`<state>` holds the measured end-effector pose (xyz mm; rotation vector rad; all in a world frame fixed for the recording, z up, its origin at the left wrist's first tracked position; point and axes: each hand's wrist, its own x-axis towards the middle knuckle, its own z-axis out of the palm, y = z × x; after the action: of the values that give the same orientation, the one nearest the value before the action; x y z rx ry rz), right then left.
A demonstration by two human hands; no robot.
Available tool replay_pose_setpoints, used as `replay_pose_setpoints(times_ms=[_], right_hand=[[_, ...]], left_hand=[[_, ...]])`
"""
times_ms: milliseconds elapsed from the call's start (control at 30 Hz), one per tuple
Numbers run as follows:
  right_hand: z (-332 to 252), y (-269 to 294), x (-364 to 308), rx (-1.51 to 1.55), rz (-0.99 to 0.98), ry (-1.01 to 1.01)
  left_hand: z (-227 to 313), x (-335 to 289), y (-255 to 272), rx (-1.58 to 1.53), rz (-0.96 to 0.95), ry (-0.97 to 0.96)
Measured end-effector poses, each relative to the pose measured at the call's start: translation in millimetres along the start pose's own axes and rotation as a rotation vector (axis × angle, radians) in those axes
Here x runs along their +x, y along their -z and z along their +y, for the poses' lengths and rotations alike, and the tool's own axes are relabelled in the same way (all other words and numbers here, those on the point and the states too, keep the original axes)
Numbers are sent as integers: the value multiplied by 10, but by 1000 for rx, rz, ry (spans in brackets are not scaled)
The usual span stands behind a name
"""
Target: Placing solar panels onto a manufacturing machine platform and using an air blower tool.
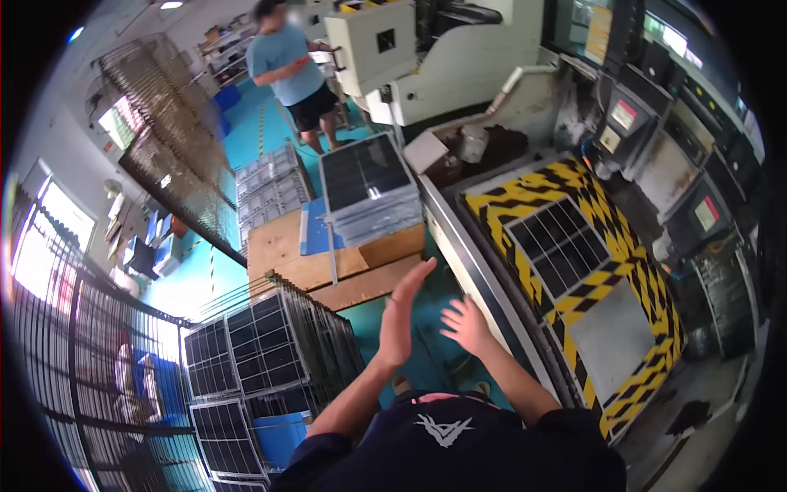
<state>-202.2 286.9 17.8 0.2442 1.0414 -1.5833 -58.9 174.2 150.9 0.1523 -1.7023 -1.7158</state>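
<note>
My left hand (400,316) is raised in front of my body, seen edge-on, fingers stretched out and nothing in it. Close by on its right, my right hand (466,325) hangs in the air with its fingers spread, empty too. The two do not touch. Beyond them lies a stack of grey-framed dark panels (369,176) on a wooden table (385,283). To the right, a dark grid panel (559,246) rests on a machine bed (652,307) marked with yellow and black stripes. A bare grey plate (611,336) sits beside that panel, nearer to me.
Several framed grid panels (261,344) stand stacked at my left, next to a wire rack (74,328). A person (288,70) in a light blue shirt stands at the far machine cabinet (373,49). The machine's long metal edge (471,266) runs along my right.
</note>
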Motion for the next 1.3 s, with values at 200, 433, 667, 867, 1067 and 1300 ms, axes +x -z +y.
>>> replay_pose_setpoints(times_ms=[200, 433, 667, 867, 1067, 1300], right_hand=[[4, -714, -779, 98, -566, 202], [-987, 566, -1288, 478, -597, 628], [-984, 2069, -812, 733, 64, 716], [-905, 2143, -464, 705, 264, 659], [-910, 2143, -345, 537, 289, 674], [-945, 2102, -220, 508, 382, 690]], left_hand=[[-932, 147, 281, 679, -81, -49], [-1166, 173, 792, -512, 388, 809], [-1014, 179, 460, -784, 358, 870], [-910, 30, 484, -743, 405, 861], [-803, -215, 637, -769, 502, 825], [-778, -489, 787, -788, 580, 804]])
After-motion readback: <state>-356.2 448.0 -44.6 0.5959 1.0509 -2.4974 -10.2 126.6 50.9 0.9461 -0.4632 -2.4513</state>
